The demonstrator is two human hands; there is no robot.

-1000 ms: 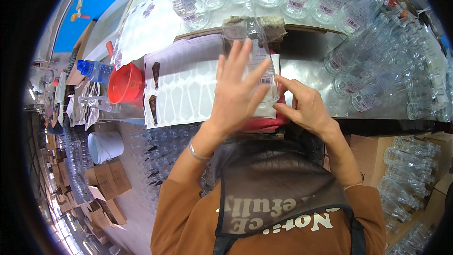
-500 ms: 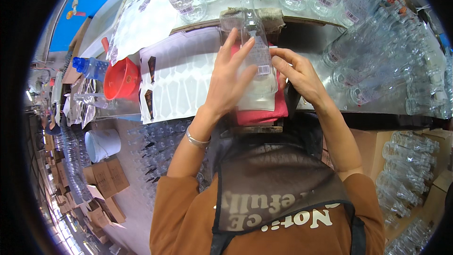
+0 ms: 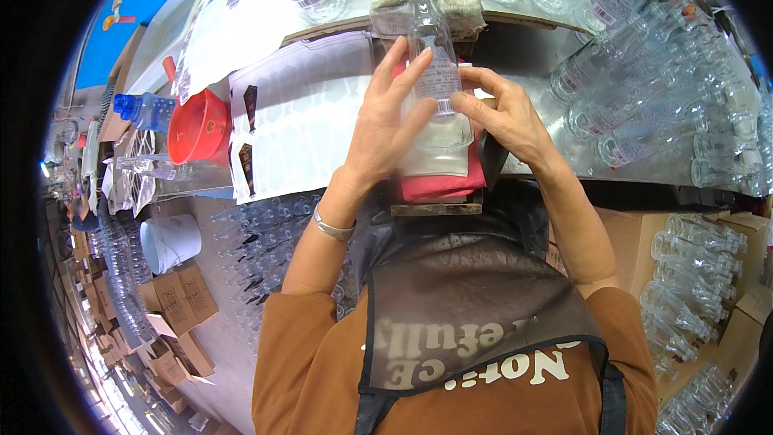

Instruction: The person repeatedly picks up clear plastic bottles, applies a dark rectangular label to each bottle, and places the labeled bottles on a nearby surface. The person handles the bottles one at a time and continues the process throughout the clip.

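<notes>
Your clear, long-necked bottle [image 3: 448, 127] looks like smooth, glossy glass; the folded red pad [image 3: 439, 187] is matt cloth and the rolled beige bundle [image 3: 465, 19] rough, coarse-woven cloth. You have a grey tabletop [image 3: 517, 50] of shiny, smooth metal and a round red bowl [image 3: 189, 137] of smooth plastic. Your silver bangle [image 3: 333, 230] looks like polished metal, your sheer dark-brown apron [image 3: 475, 298] slightly glossy.

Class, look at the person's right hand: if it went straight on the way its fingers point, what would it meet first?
The bottle: the right hand points leftward at its side. The fingertips look very near it, perhaps already touching; depth is unclear.
</notes>
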